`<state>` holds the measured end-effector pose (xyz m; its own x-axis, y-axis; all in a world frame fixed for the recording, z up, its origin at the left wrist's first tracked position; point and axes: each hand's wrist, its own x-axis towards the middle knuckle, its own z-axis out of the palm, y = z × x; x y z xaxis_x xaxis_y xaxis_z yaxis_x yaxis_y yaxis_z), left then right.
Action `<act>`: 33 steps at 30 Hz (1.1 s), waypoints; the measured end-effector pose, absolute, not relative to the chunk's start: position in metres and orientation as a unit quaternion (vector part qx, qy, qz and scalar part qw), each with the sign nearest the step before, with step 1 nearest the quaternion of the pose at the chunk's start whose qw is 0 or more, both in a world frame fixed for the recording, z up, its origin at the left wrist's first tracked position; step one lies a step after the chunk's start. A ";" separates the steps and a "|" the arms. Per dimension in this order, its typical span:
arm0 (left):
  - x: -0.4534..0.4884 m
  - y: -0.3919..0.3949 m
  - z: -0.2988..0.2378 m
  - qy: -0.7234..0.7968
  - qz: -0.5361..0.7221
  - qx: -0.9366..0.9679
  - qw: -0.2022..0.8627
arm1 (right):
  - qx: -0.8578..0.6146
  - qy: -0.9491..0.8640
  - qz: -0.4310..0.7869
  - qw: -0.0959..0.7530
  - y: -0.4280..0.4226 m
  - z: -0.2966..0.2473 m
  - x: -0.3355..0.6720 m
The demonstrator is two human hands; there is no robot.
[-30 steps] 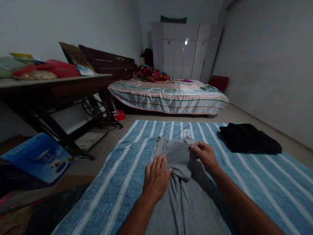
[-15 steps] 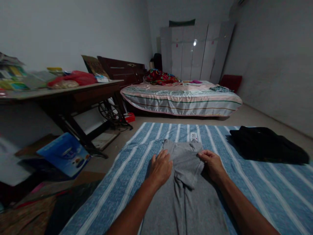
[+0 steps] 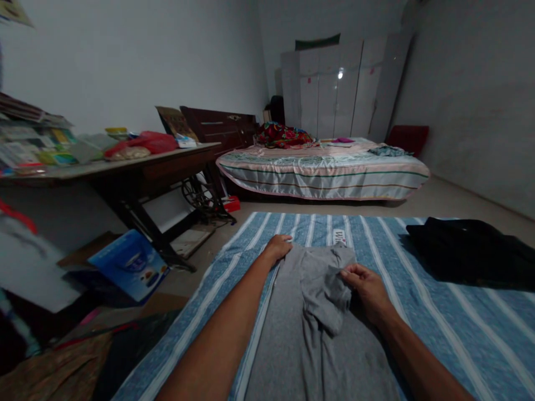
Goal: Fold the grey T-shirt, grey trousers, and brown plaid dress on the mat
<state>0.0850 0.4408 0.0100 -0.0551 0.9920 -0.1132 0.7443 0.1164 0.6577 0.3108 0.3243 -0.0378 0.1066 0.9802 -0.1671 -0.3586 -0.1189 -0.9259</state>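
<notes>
- soft-looking grey garment (image 3: 320,326), lower centre of the frame, kinda rumpled down the middle
- right hand (image 3: 364,283) pinches a loose fold of it
- left hand (image 3: 278,247) at its top-left corner, can't tell if gripping
- blue-white striped cloth (image 3: 422,340) underneath

Grey garment (image 3: 284,323) and black cloth (image 3: 463,250) ran out of view.
The bottom edge clipped the garment's near end and my forearms (image 3: 228,328); the right edge clipped the black cloth. Couldn't tell whether my left hand (image 3: 277,248) gripped the garment or just touched it. Blue box (image 3: 127,264) lettering was too blurred to read.
</notes>
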 end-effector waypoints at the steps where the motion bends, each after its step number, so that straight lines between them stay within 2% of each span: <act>1: 0.085 0.443 0.010 0.688 0.232 0.618 0.303 | -0.472 -0.333 0.577 0.578 0.324 -0.038 0.311; 11: 0.091 0.450 0.004 0.644 0.381 0.514 0.420 | -0.453 -0.349 0.591 0.569 0.327 -0.044 0.310; 18: 0.084 0.451 -0.004 0.627 0.402 0.441 0.501 | -0.458 -0.364 0.588 0.559 0.327 -0.043 0.309; 24: 0.084 0.451 -0.010 0.601 0.442 0.430 0.508 | -0.474 -0.378 0.575 0.549 0.326 -0.040 0.309; 33: 0.084 0.432 -0.027 0.497 0.570 0.416 0.505 | -0.493 -0.412 0.556 0.528 0.328 -0.050 0.309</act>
<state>0.0841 0.4322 -0.0265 -0.1433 0.9893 -0.0278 -0.1630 0.0041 0.9866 0.3089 0.3278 -0.0501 0.0437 0.9926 -0.1136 -0.1805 -0.1039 -0.9781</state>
